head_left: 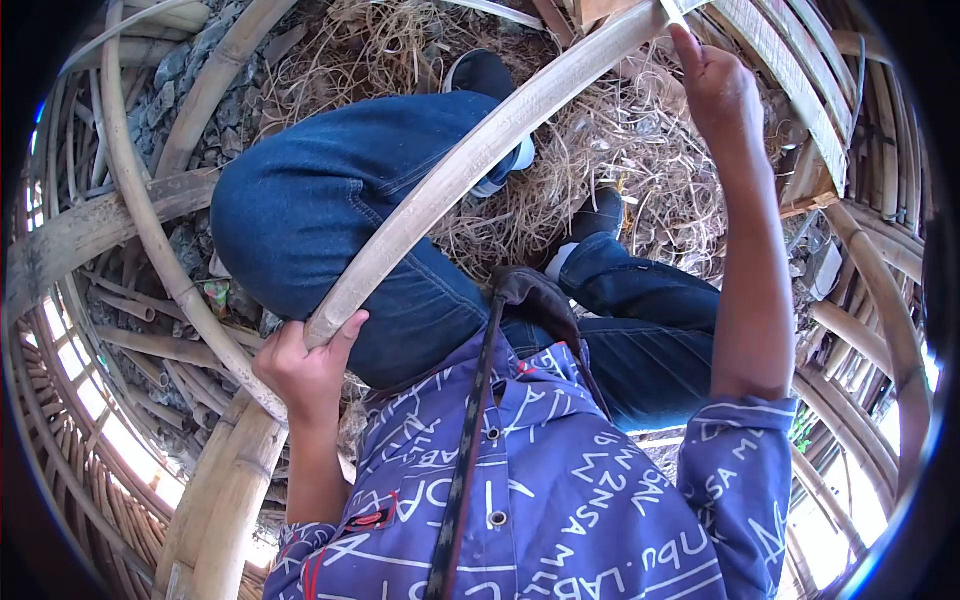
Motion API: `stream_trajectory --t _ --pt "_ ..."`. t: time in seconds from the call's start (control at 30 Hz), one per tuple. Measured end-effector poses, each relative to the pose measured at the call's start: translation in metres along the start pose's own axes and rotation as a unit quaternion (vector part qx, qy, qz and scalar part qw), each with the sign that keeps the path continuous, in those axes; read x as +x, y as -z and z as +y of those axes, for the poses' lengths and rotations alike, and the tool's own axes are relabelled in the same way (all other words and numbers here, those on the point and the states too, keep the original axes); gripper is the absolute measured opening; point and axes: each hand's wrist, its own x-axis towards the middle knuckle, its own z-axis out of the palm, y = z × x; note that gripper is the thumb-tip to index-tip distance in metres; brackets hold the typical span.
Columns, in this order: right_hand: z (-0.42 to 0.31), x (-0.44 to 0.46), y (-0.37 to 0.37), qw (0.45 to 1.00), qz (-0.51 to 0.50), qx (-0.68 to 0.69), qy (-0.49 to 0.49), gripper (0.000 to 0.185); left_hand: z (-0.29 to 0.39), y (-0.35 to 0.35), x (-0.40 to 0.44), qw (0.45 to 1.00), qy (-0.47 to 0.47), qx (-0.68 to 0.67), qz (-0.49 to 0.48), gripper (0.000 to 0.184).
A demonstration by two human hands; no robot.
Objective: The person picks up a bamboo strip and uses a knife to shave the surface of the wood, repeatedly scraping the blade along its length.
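A long pale bamboo strip [480, 150] runs diagonally over my lap, from lower left to the top right. My left hand [305, 370] grips its lower end, thumb on top. Near the strip's upper end, my right hand [715, 85] is closed around a tool whose handle is mostly hidden in the fist. A bright narrow blade [673, 12] sticks out past the thumb and lies against the strip at the frame's top edge.
Curly shavings [640, 150] cover the ground around my shoes. Thick bamboo poles [220, 500] lie at the left, with grey rubble [180, 85] behind. Wooden slats [790, 75] stand at the upper right, beside more poles [880, 290]. A dark strap [470, 440] hangs down my shirt.
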Motion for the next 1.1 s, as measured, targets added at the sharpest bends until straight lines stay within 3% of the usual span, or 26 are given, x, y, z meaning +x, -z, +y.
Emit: stream_trajectory --t 0.2,0.27,0.43,0.5,0.8,0.97,1.1 --pt "0.016 0.002 0.005 0.999 0.030 0.032 -0.029 0.069 -0.006 -0.003 0.000 1.000 0.013 -0.006 0.007 0.058" --pt "0.000 -0.022 0.011 0.988 0.052 0.142 0.006 0.067 -0.010 -0.003 0.000 1.000 0.001 0.029 0.008 0.060" --pt "-0.081 -0.093 0.019 0.950 -0.077 0.303 0.002 0.053 0.001 0.001 0.003 1.000 -0.007 0.015 0.008 0.058" --pt "-0.101 -0.105 0.024 0.958 -0.127 0.255 0.036 0.052 0.003 0.001 0.004 1.000 -0.009 0.009 0.010 0.058" --pt "-0.101 -0.107 0.003 0.976 -0.090 0.140 0.138 0.056 0.005 -0.001 0.002 0.999 -0.027 0.007 0.018 0.056" --pt "-0.074 -0.071 0.007 0.990 -0.086 0.085 0.069 0.063 0.003 -0.001 0.003 0.999 -0.029 -0.001 0.021 0.057" --pt "-0.068 -0.067 0.002 0.990 -0.084 0.083 0.082 0.062 0.002 -0.004 0.002 1.000 -0.020 0.004 0.018 0.057"
